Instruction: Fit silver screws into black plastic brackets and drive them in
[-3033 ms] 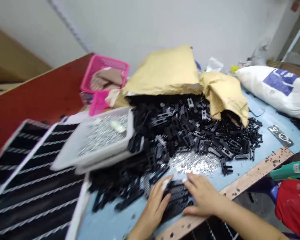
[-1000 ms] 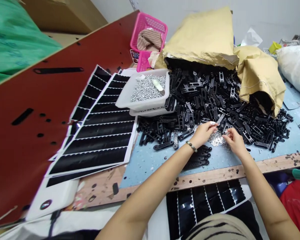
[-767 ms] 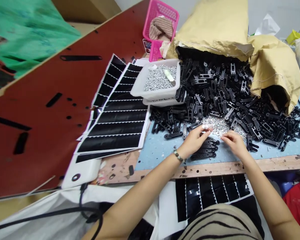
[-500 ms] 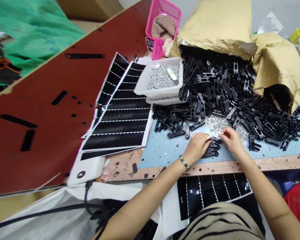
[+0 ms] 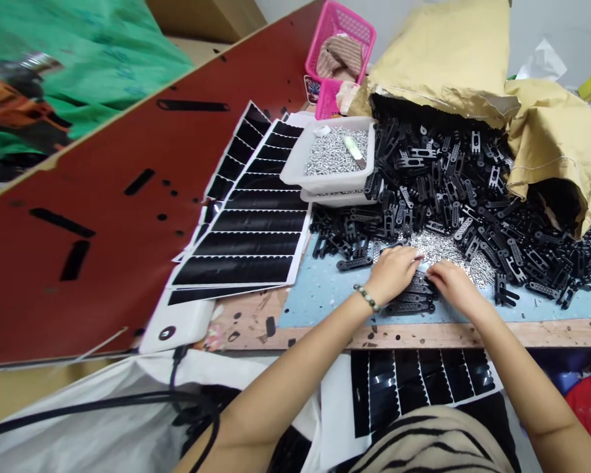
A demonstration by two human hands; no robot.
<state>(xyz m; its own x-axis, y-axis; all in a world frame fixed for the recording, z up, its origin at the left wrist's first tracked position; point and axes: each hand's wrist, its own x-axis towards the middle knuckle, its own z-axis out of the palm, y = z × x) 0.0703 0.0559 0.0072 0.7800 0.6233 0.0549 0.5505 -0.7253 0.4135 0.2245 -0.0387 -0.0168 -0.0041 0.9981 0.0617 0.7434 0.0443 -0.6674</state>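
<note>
Several black plastic link pieces (image 5: pixel 410 307) lie side by side in a small row near the table's front edge. My left hand (image 5: pixel 395 272) rests over the upper end of that row, thumb and fingers pressed together; what lies between them is too small to tell. Close on its right, my right hand (image 5: pixel 449 284) has its fingertips pinched at the right ends of the row, and whatever it grips is hidden. Just behind both hands is a loose pile of small silver screws (image 5: pixel 436 246). A large heap of black link pieces (image 5: pixel 453 177) spreads beyond it.
White plastic tubs (image 5: pixel 291 172), the top one full of screws, stand stacked left of the heap. Sheets of black strips (image 5: pixel 249 243) lie farther left beside a red board (image 5: pixel 128 263). Paper sacks (image 5: pixel 438 59) open onto the heap. A pink basket (image 5: pixel 320 39) stands behind.
My right hand has moved in over the right ends of the row, its fingertips now lower and closer to the pieces. My left hand stays over the row. The whole view has shifted slightly.
</note>
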